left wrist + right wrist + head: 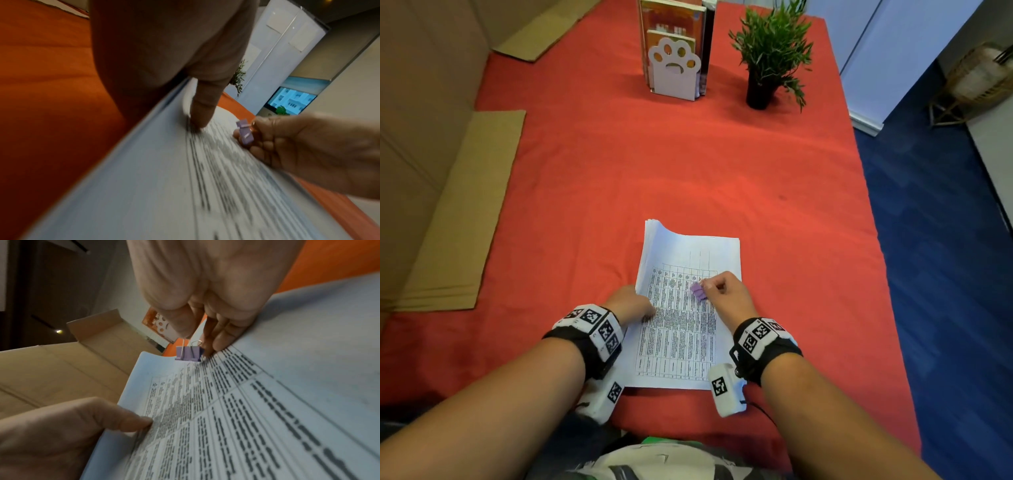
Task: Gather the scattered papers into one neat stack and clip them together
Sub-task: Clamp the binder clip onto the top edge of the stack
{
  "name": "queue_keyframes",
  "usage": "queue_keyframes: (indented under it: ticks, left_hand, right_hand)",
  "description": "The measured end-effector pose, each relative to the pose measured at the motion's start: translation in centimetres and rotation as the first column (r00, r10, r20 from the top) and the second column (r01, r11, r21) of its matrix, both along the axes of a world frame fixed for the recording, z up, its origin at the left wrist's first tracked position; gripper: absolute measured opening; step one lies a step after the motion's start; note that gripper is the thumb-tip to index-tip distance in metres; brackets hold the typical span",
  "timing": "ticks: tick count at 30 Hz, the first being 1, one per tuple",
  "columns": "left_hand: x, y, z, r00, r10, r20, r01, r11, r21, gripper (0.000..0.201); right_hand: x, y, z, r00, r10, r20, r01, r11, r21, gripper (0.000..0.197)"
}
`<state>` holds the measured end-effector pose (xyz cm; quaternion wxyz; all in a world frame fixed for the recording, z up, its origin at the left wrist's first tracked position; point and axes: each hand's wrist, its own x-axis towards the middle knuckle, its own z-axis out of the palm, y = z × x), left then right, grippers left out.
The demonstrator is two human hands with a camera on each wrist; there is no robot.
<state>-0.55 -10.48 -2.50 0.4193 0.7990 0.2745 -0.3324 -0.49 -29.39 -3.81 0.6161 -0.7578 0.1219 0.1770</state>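
Your left hand [629, 303] grips the left edge of the paper stack [681, 346], with the thumb pressed on the top sheet. Your right hand [726, 291] pinches a purple binder clip [698, 291] by its wire handle over the stack's middle, its other fingertips resting on the sheet. The stack lies on the red-clothed bench [619, 171], its far left corner curled up.

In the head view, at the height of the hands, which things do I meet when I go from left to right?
Flat cardboard → left hand, pinching the edge of the paper stack → purple binder clip → right hand, which holds it → blue floor.
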Motion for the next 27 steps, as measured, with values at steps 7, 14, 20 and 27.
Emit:
queue_keyframes:
  ticks: [7, 14, 20, 27]
  left_hand:
    - [6.4, 1.2, 1.0, 0.897, -0.171, 0.408, 0.097, 0.976, 0.196, 0.06]
    - [12.6, -1.6, 1.9, 0.607, -0.794, -0.04, 0.596, 0.422, 0.683, 0.041]
    - [13.1, -3.3, 0.4, 0.595, -0.804, 0.017, 0.632, 0.481, 0.607, 0.025]
    - [12.5, -1.7, -0.4, 0.635, -0.723, 0.274, 0.542, 0.669, 0.508, 0.013]
  right_hand:
    - [0.4, -0.5, 0.0, 0.999, 0.049, -0.024, -0.05, 0.997, -0.058, 0.02]
    - [0.6, -0.3, 0.0, 0.993, 0.12, -0.005, -0.118, 0.974, -0.194, 0.027]
    - [0.9, -0.3, -0.5, 0.991, 0.133, -0.022, -0.135, 0.968, -0.21, 0.026]
    - [2.2, -1.0, -0.6, 0.998, 0.064, 0.028, -0.058, 0.98, -0.19, 0.026]
